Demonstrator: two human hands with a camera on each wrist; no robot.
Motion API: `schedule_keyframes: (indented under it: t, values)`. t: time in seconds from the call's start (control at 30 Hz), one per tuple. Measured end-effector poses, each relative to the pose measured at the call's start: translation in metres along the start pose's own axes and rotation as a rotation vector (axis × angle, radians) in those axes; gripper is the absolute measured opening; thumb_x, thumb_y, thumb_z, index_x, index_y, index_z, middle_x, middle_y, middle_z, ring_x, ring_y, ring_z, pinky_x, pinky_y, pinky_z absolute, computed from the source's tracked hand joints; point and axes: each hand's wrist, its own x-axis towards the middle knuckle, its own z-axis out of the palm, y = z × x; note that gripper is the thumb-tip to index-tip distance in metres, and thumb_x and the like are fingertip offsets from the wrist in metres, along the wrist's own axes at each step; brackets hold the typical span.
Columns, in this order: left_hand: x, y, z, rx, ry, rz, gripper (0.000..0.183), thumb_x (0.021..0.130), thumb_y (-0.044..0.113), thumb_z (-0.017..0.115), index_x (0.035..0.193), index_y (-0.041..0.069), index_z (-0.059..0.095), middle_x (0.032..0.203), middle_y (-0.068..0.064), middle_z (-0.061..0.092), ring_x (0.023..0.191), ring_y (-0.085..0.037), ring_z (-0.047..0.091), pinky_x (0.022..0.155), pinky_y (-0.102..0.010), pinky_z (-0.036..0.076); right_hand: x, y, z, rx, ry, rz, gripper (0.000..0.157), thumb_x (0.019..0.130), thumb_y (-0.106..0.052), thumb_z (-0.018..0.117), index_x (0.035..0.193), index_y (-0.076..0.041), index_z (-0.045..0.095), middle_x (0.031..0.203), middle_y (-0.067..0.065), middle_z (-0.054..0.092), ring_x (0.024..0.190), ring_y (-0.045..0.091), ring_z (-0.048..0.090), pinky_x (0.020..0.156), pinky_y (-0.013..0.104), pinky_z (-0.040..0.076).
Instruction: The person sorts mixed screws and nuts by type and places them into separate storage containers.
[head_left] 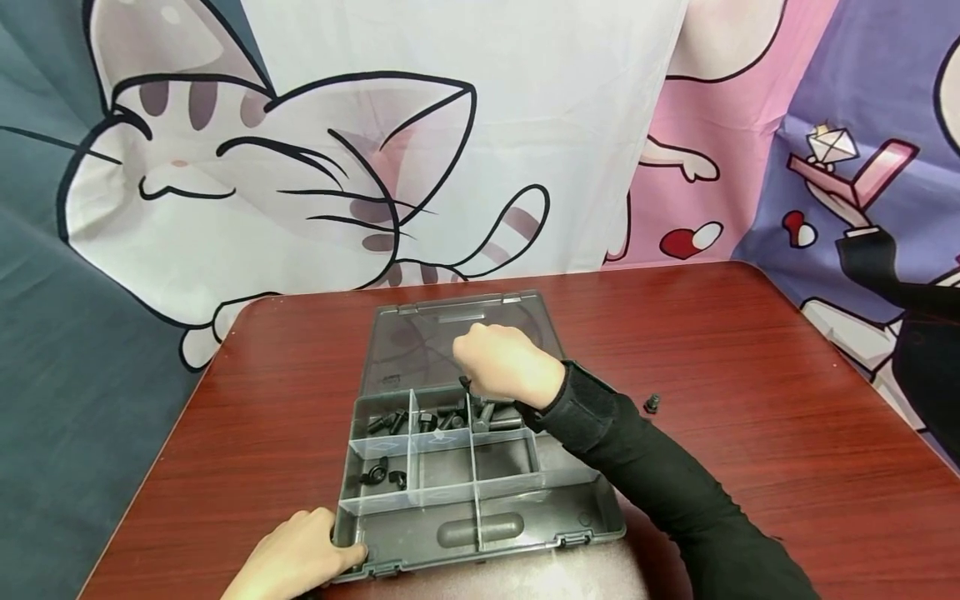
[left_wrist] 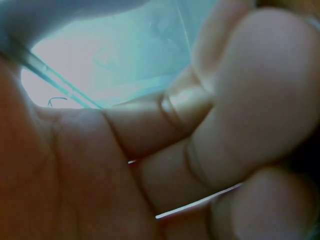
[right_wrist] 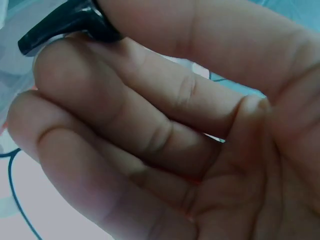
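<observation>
A grey plastic compartment box (head_left: 420, 497) lies open on the table, its translucent lid (head_left: 405, 350) folded back. At the box's front left corner, my left hand (head_left: 296, 550) grips the wall, thumb over the rim. My right hand (head_left: 502, 358) is above the back compartments with its fingers curled. Between thumb and index finger it pinches a small black part with a protruding wing (right_wrist: 65, 27), resembling a wing nut. Dark bolts (head_left: 442, 419) lie in the back row. Small black curved parts (head_left: 375, 473) sit in the middle row's left compartment.
A single dark bolt (head_left: 652, 404) stands on the red-brown table (head_left: 750, 358), right of the box. My right forearm covers part of the box's right side. Cartoon-printed cloth (head_left: 570, 125) hangs behind the table.
</observation>
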Motion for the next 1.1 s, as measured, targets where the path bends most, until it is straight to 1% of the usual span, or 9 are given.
schedule_keyframes:
  t: [0.13,0.37,0.43,0.53,0.67,0.77,0.9,0.97,1.1]
  values:
    - [0.0,0.001,0.0,0.005,0.004,0.006,0.038,0.07,0.041,0.066,0.075,0.005,0.056,0.068,-0.003,0.052,0.059,-0.02,0.048,0.054,-0.043,0.04,0.003,-0.007,-0.001,0.005,-0.012,-0.016,0.047,0.076,-0.002,0.064,0.054,-0.018,0.025,0.053,-0.005,0.017,0.049,0.009,0.026,0.046,0.025,0.025]
    - [-0.001,0.001,-0.001,0.003,0.013,0.012,0.036,0.07,0.041,0.066,0.073,0.006,0.055,0.068,-0.003,0.051,0.059,-0.02,0.047,0.053,-0.042,0.04,0.01,-0.02,0.002,-0.016,-0.025,-0.052,0.043,0.075,0.0,0.06,0.057,-0.017,0.026,0.056,-0.005,0.018,0.053,0.01,0.024,0.048,0.025,0.024]
    - [-0.001,0.001,-0.001,0.004,0.01,0.011,0.036,0.07,0.041,0.066,0.073,0.006,0.055,0.068,-0.003,0.052,0.059,-0.02,0.048,0.053,-0.043,0.04,0.013,-0.025,0.002,-0.028,-0.032,-0.054,0.041,0.076,0.0,0.06,0.056,-0.018,0.028,0.056,-0.005,0.021,0.053,0.01,0.027,0.048,0.025,0.025]
    - [-0.001,0.002,-0.002,0.006,0.009,0.008,0.039,0.07,0.041,0.066,0.076,0.005,0.056,0.07,-0.003,0.053,0.06,-0.021,0.049,0.054,-0.043,0.04,0.016,-0.032,0.003,-0.037,-0.023,-0.06,0.037,0.075,0.0,0.059,0.055,-0.018,0.034,0.056,-0.004,0.03,0.053,0.011,0.034,0.046,0.025,0.029]
    - [-0.002,0.002,-0.002,0.003,0.023,0.009,0.037,0.07,0.041,0.067,0.072,0.006,0.055,0.067,-0.003,0.051,0.058,-0.019,0.048,0.053,-0.042,0.039,0.02,-0.041,0.005,-0.057,-0.011,-0.083,0.03,0.075,0.0,0.058,0.057,-0.017,0.041,0.058,-0.003,0.04,0.052,0.011,0.04,0.045,0.026,0.033]
    - [-0.002,0.001,-0.002,-0.011,0.008,0.002,0.036,0.071,0.041,0.066,0.071,0.007,0.054,0.066,-0.003,0.05,0.057,-0.02,0.047,0.052,-0.041,0.038,0.022,-0.049,0.006,-0.069,-0.027,-0.101,0.028,0.077,-0.001,0.059,0.06,-0.018,0.045,0.06,-0.003,0.044,0.053,0.011,0.042,0.045,0.026,0.034]
    - [-0.001,0.0,-0.001,-0.026,-0.012,-0.004,0.036,0.072,0.041,0.066,0.069,0.008,0.053,0.063,-0.004,0.049,0.056,-0.02,0.046,0.051,-0.041,0.037,0.024,-0.059,0.007,-0.083,-0.044,-0.125,0.028,0.078,-0.002,0.06,0.06,-0.018,0.045,0.062,-0.003,0.045,0.053,0.011,0.044,0.047,0.025,0.035]
    - [-0.001,0.0,-0.001,-0.029,-0.009,-0.008,0.035,0.071,0.04,0.066,0.065,0.009,0.052,0.061,-0.004,0.048,0.054,-0.02,0.045,0.05,-0.04,0.036,0.025,-0.063,0.008,-0.093,-0.04,-0.137,0.027,0.077,-0.003,0.061,0.06,-0.018,0.045,0.062,-0.004,0.046,0.054,0.011,0.045,0.047,0.025,0.036]
    - [-0.001,-0.001,0.001,-0.03,0.005,-0.004,0.034,0.07,0.039,0.066,0.062,0.009,0.051,0.058,-0.004,0.047,0.052,-0.019,0.044,0.048,-0.039,0.035,0.026,-0.07,0.01,-0.103,-0.041,-0.162,0.024,0.08,-0.007,0.062,0.064,-0.019,0.049,0.064,-0.005,0.047,0.054,0.01,0.045,0.047,0.023,0.036]
